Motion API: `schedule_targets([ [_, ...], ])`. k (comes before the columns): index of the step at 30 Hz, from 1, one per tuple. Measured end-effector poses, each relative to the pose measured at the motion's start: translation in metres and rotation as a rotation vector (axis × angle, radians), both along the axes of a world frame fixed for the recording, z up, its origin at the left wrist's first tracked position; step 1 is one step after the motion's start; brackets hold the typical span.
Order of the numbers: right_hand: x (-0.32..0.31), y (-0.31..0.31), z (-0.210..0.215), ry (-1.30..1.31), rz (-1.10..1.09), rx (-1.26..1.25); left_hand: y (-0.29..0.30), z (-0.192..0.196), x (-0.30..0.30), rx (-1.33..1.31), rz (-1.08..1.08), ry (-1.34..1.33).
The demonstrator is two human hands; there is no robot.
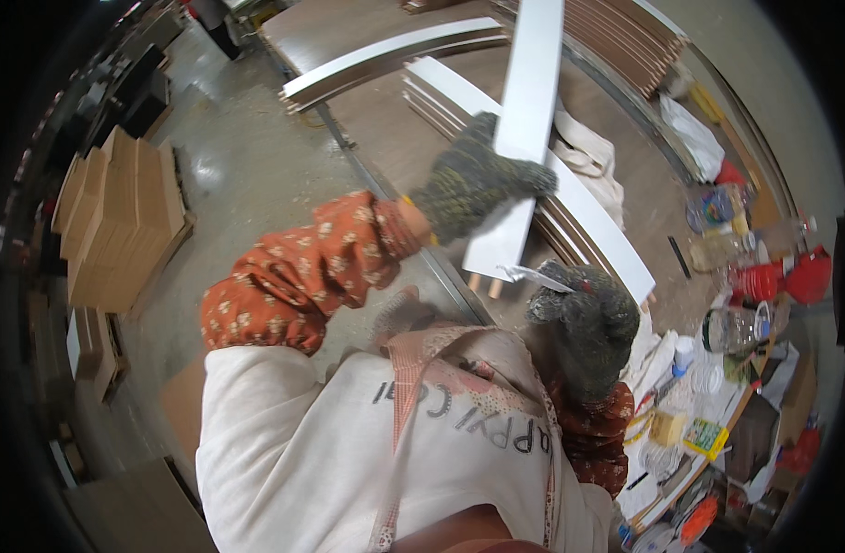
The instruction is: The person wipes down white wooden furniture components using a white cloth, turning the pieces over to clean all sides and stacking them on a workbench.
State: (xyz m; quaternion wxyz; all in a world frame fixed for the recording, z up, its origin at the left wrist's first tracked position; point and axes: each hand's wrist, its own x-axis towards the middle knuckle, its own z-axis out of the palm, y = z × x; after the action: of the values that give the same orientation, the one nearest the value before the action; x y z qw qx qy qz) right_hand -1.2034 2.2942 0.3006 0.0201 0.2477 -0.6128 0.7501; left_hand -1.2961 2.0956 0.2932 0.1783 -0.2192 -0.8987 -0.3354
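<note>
A long white board (533, 83) slants up and away from me, with wooden dowels (493, 288) sticking out of its near end. My left hand (478, 180), in a dark knitted glove, grips the board across its width. Beside the near end, my gloved right hand (593, 318) is closed on a thin whitish strip (539, 277), whose kind I cannot make out. Part of the strip touches or overlaps the board's corner. Under the held board lies a stack of similar white boards (602, 244) with brown edges. A crumpled cream cloth (590, 157) rests beside that stack.
More white-faced boards (395, 55) lie at the table's far left edge, and a brown stack (616, 41) stands far right. Bottles (731, 249), a yellow box (705, 439) and clutter line the right side. Flat cardboard (123, 221) is stacked on the floor at left.
</note>
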Motion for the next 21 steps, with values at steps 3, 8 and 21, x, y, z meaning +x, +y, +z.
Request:
schedule_targets([
  [3,-0.009,-0.013,0.007,0.034,-0.043,0.189,0.023,0.018,0.001,0.320,0.052,-0.214],
  [8,-0.043,-0.052,0.016,0.796,-0.346,0.879,-0.002,0.013,-0.019,0.726,-0.031,-0.292],
  [21,-0.078,-0.137,0.019,0.145,-0.214,0.517,-0.216,-0.008,-0.072,-0.003,0.090,-0.244],
])
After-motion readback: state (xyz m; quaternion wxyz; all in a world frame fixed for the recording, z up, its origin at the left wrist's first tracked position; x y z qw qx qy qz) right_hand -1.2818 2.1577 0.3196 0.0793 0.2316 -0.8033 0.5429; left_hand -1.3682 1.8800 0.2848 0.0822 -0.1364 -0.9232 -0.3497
